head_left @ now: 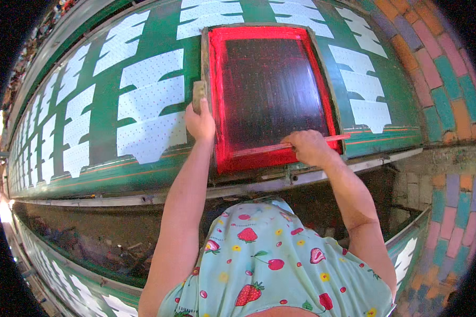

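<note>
Shirt: light green with fruit print, nearest to the camera.
Right hand: its grip is clamped on a red stick, across the near part of the frame.
Left hand: its grip is closed around a wooden block at the frame's left side.
Frame: red-bordered, with dark mesh, over the green worktop, between white pieces.

Screen red w/ blk centre, table grn, pcs dotted wht, shirt mint fruit-print
</note>
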The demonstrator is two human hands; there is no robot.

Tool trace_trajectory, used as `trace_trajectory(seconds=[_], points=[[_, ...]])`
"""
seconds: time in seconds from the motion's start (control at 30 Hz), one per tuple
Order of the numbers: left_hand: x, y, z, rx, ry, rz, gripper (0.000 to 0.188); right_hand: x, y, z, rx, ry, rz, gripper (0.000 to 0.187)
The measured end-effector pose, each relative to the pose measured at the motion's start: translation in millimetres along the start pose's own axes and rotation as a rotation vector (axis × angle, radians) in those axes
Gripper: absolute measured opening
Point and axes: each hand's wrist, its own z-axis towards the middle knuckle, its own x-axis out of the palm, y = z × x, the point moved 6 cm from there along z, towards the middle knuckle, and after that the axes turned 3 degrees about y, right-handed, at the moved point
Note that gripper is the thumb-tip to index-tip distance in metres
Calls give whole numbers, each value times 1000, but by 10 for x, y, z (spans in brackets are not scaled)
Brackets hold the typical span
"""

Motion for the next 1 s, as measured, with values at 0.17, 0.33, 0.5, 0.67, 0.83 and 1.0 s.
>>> trace_trajectory(seconds=[0.17,0.33,0.5,0.67,0.83,1.0], points=[[11,9,4,47,-60,-70,53,162,166,-151,71,70,-81,42],[28,-10,56,66,-74,-83,55,360,398,-293,65,-157,-75,46],[74,64,64,49,-35,-150,54,464,416,-272,39,-403,-133,48],[67,106,85,1,-37,-184,55,426,107,145,-8,-501,-211,48],[31,-63,-10,-32,-8,-240,51,41,-309,884,-91,-592,-220,40],[13,-141,-41,-89,5,-152,48,-336,-833,1766,-135,-629,-271,39]])
